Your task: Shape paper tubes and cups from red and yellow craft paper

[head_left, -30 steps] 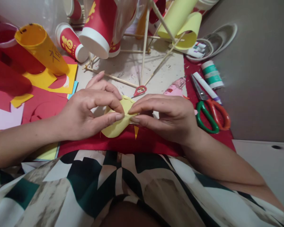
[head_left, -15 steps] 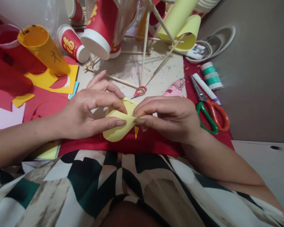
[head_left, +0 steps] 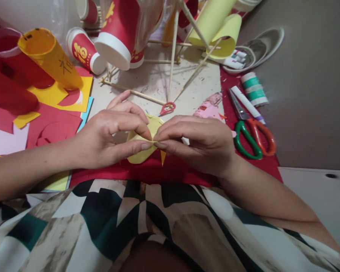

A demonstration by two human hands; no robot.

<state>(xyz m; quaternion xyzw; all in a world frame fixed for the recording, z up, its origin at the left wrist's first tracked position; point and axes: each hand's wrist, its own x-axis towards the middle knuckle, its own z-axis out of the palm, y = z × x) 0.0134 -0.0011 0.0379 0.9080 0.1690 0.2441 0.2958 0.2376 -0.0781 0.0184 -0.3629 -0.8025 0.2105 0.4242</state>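
Observation:
A small rounded piece of pale yellow paper (head_left: 143,153) is folded over itself just above a red sheet (head_left: 147,170) at the table's near edge. My left hand (head_left: 107,136) pinches its left side between thumb and forefinger. My right hand (head_left: 195,141) pinches the same fold from the right, fingertips almost meeting those of the left. A tiny yellow triangular scrap (head_left: 163,156) lies on the red sheet under my right fingers.
Green and orange scissors (head_left: 251,134) lie to the right, next to a glue stick (head_left: 246,104) and a green tape roll (head_left: 253,88). Small red scissors (head_left: 167,108) sit behind my hands. Red paper cups (head_left: 116,41), an orange paper cone (head_left: 49,56), wooden sticks (head_left: 172,49) and coloured paper scraps crowd the back and left.
Both hands have pressed the yellow paper into a tighter fold; my fingertips have come closer together and the paper shows less of its lower lobe.

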